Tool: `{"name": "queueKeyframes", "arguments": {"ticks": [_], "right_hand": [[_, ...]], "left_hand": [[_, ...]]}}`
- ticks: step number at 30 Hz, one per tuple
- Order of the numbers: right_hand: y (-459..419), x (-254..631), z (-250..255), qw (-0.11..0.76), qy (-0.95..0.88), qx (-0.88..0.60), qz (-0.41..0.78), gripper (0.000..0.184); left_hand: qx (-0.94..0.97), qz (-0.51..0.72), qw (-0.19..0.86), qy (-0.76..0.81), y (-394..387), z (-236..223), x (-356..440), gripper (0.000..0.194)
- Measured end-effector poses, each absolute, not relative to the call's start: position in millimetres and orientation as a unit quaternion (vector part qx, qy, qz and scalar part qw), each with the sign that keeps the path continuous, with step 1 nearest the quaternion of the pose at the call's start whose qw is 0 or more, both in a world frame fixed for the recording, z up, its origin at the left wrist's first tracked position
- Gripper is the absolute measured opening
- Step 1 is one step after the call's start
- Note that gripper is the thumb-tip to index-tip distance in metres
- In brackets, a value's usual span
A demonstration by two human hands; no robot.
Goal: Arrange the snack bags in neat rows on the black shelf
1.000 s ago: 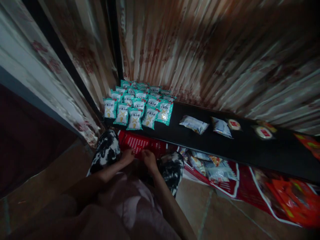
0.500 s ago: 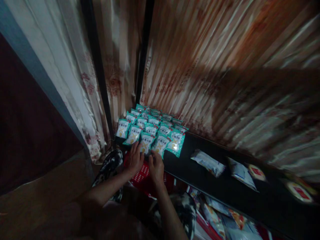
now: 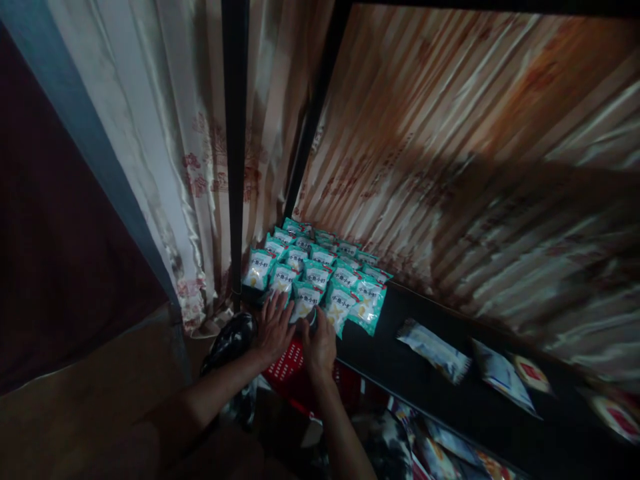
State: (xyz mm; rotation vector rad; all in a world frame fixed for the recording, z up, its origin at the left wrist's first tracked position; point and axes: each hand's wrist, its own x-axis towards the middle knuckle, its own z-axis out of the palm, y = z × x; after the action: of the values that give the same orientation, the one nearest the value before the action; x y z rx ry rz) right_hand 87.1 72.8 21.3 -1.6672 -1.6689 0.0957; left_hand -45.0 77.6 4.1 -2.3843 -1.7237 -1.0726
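Teal and white snack packets (image 3: 317,275) stand in close rows on the black shelf (image 3: 373,350), leaning back. My left hand (image 3: 274,327) rests at the front row with its fingers stretched out, the tips against the lower part of a snack packet (image 3: 283,279). Beside it, my right hand (image 3: 320,345) has curled fingers at the lower right corner of the front snack packet (image 3: 305,301). Its fingertips are partly hidden and dim. Close to its right is another front snack packet (image 3: 340,305).
Below my hands is a red perforated basket (image 3: 287,365). Farther right on the shelf lie a white and blue packet (image 3: 434,348), a second pale packet (image 3: 503,375) and a round package (image 3: 531,372). More packages (image 3: 453,443) sit under the shelf edge. Curtains (image 3: 400,147) and a black post (image 3: 235,153) stand behind.
The view has shifted, so the shelf and packets appear lower and farther right. Both hands stay at the front row; the left fingers lie a little more spread over the packet.
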Motion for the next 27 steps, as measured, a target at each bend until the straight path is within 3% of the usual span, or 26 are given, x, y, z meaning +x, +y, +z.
{"name": "queueKeyframes", "arguments": {"ticks": [11, 27], "right_hand": [[77.9, 78.3, 23.4, 0.41, -0.618, -0.667, 0.076, 0.054], [52.0, 91.7, 45.8, 0.504, -0.556, -0.653, 0.101, 0.054]], "left_hand": [[-0.763, -0.371, -0.018, -0.529, 86.3, -13.0, -37.8, 0.05], [-0.766, -0.426, -0.075, -0.476, 62.4, 11.0, -9.5, 0.049]]}}
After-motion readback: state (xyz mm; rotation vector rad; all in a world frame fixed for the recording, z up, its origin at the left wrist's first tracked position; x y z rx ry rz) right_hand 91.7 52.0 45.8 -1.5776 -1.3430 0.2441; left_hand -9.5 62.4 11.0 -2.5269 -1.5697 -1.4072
